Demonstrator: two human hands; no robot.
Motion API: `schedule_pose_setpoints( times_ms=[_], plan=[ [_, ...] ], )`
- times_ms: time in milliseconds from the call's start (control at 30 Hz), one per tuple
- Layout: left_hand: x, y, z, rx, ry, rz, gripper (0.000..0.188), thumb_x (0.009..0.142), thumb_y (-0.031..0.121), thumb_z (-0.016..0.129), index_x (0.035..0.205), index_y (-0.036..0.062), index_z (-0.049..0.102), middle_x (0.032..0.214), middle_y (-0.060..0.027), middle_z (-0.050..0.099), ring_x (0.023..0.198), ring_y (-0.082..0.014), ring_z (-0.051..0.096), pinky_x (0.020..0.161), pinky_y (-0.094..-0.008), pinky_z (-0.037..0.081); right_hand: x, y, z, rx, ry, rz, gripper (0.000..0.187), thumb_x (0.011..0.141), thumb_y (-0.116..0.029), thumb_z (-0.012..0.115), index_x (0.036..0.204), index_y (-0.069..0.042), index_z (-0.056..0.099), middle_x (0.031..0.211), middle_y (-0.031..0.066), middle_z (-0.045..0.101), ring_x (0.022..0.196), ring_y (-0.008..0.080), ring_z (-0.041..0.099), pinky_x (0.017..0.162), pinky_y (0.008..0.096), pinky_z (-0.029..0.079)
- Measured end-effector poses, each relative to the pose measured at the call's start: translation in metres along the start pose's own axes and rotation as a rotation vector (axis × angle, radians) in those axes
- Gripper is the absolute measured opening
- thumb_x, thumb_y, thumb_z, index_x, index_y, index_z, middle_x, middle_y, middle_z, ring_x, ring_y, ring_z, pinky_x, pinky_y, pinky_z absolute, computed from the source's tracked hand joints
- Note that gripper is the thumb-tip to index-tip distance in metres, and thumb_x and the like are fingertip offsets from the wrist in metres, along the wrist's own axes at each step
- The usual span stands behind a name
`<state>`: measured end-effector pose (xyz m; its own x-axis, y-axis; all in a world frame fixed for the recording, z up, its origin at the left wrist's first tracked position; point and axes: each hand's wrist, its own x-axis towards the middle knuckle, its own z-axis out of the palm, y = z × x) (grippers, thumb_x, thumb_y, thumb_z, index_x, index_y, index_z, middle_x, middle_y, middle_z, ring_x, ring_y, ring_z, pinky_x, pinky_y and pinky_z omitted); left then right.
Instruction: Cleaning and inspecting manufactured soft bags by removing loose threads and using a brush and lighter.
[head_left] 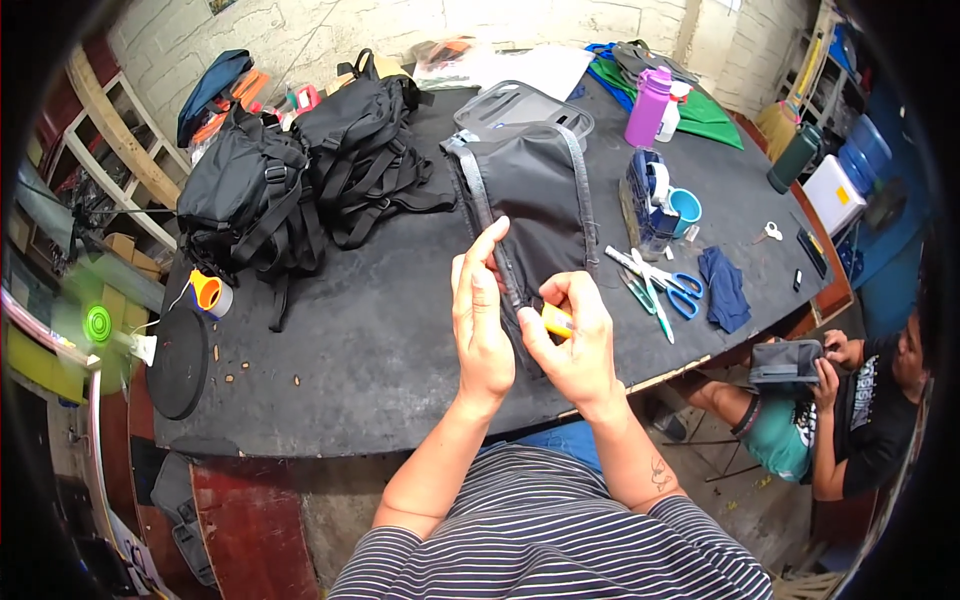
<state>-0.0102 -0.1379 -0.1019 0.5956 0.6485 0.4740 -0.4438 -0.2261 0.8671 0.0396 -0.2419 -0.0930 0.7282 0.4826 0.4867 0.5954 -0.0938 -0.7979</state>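
Note:
A black bag piece (530, 190) with grey-trimmed seams stands in front of me on the black worktable. My left hand (482, 335) is held upright along its left seam, fingers stretched out and together, the thumb raised. It looks open, and the fingertips lie at the seam. Close by on the right, my right hand (582, 345) is closed around a small yellow tool (556, 320) with a dark part, beside the lower end of the bag piece. The fingers cover most of this tool, so its exact kind does not show.
Black strapped bags (255, 180) sit left on the worktable (380, 330). To the right are scissors (684, 290), a tape dispenser (648, 205), a turquoise cup (685, 208), dark cloth (724, 290) and a purple bottle (650, 105). A fan (98, 323) spins at left; a seated person (840, 400) handles a grey pouch (786, 362).

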Motion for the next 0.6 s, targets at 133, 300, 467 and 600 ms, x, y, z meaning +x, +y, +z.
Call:
schedule_pose_setpoints(
  times_ms=[133, 300, 467, 600],
  plan=[
    [-0.0008, 0.0013, -0.0018, 0.026, -0.001, -0.029, 0.05, 0.104, 0.035, 0.025, 0.136, 0.0022, 0.046, 0.105, -0.002, 0.051, 0.092, -0.0084, 0.047, 0.085, -0.0256, 0.038, -0.0009, 0.0038, 0.0041, -0.048, 0.02, -0.099, 0.025, 0.075, -0.008, 0.07, 0.091, 0.001, 0.052, 0.085, 0.0138, 0.054, 0.07, 0.0293, 0.058, 0.063, 0.0366, 0.049],
    [-0.0009, 0.0008, -0.0016, -0.011, -0.001, -0.018, 0.05, 0.104, 0.035, 0.025, 0.135, 0.0015, 0.046, 0.106, -0.0022, 0.051, 0.091, -0.0084, 0.046, 0.085, -0.0253, 0.038, 0.0005, 0.0016, 0.0056, -0.074, 0.053, -0.13, 0.025, 0.075, -0.007, 0.07, 0.09, 0.002, 0.052, 0.084, 0.0143, 0.053, 0.069, 0.0299, 0.058, 0.061, 0.0363, 0.049],
    [-0.0012, 0.001, -0.0005, 0.002, 0.0, -0.002, 0.051, 0.104, 0.036, 0.025, 0.135, 0.0011, 0.046, 0.106, -0.0026, 0.051, 0.091, -0.0087, 0.047, 0.085, -0.0255, 0.038, 0.0003, 0.0021, 0.0059, -0.115, 0.067, -0.146, 0.025, 0.075, -0.009, 0.071, 0.09, 0.0, 0.053, 0.083, 0.0135, 0.054, 0.066, 0.0301, 0.059, 0.058, 0.0368, 0.05],
    [-0.0022, 0.0042, 0.0006, -0.005, 0.008, -0.023, 0.052, 0.104, 0.036, 0.024, 0.135, 0.0008, 0.046, 0.107, -0.0029, 0.052, 0.091, -0.009, 0.047, 0.085, -0.026, 0.038, 0.0007, -0.0014, 0.004, -0.139, 0.05, -0.163, 0.024, 0.076, -0.01, 0.071, 0.089, -0.001, 0.053, 0.081, 0.0123, 0.055, 0.064, 0.0299, 0.06, 0.056, 0.037, 0.05]
  ],
)
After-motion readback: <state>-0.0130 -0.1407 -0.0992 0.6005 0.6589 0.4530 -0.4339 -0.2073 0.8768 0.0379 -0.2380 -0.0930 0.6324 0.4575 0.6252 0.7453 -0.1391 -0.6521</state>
